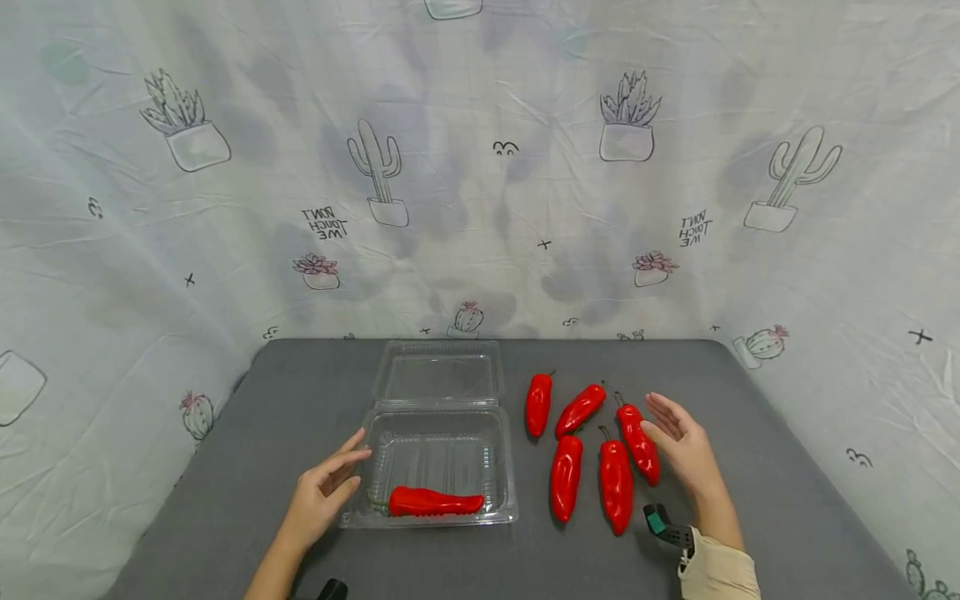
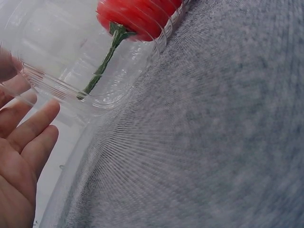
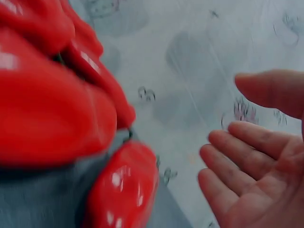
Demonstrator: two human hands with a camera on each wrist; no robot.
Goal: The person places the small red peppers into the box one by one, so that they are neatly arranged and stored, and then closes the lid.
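An unlidded clear plastic clamshell box [image 1: 498,467] stands left of centre, its lid [image 1: 438,379] folded back. One red pepper [image 1: 435,502] with a green stem lies along the box's near side. My left hand [image 1: 318,500] is at the box's left edge, fingers extended; whether it touches the wall I cannot tell. Several red peppers lie on the table to the right of the box. Nearest my right hand [image 1: 686,450] is the rightmost pepper [image 1: 640,446]. In the right wrist view that hand's fingers [image 3: 242,156] are straight, the thumb spread, and the palm holds nothing.
The grey table [image 1: 300,392] has a patterned cloth [image 1: 480,183] hanging behind it and along both sides. Among the loose peppers are a far-left one [image 1: 537,406], a slanted one [image 1: 581,408], and two nearer ones, left [image 1: 566,477] and right [image 1: 617,486].
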